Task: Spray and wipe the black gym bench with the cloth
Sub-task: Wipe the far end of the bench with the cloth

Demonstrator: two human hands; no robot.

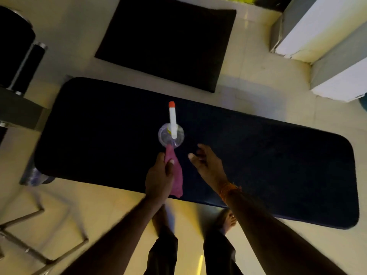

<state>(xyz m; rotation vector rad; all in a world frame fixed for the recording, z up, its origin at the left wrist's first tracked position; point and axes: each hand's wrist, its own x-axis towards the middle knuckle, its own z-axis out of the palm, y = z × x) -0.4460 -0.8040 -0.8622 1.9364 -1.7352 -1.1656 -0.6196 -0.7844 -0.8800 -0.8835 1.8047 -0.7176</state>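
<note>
**Bottle upright on the bench, cloth in the left hand**

Looking straight down on the black padded tabletop (278,155) from its near long edge; gripping a pink cloth (177,176) in the left hand (158,180), fingers (160,159) and thumb clenched round its upper part, loose end hanging toward the near edge, far tip reaching the near rim of the spray bottle (171,134); cannot tell whether tip and bottle actually touch. Holding the right hand (206,163) over the pad just right of the bottle, fingers released and loosely spread, grasping nothing; wearing an orange thread band (229,190) on that wrist. Upright near the middle of the tabletop: the bottle, clear round body seen from above, white spray head with orange tip pointing toward the far edge. Beyond the far edge, on the pale tiled floor (258,72): a black mat (166,42) lying flat; at lower left, a bent metal frame (25,249); below the near edge, bare feet (228,220) and dark trouser legs.
</note>
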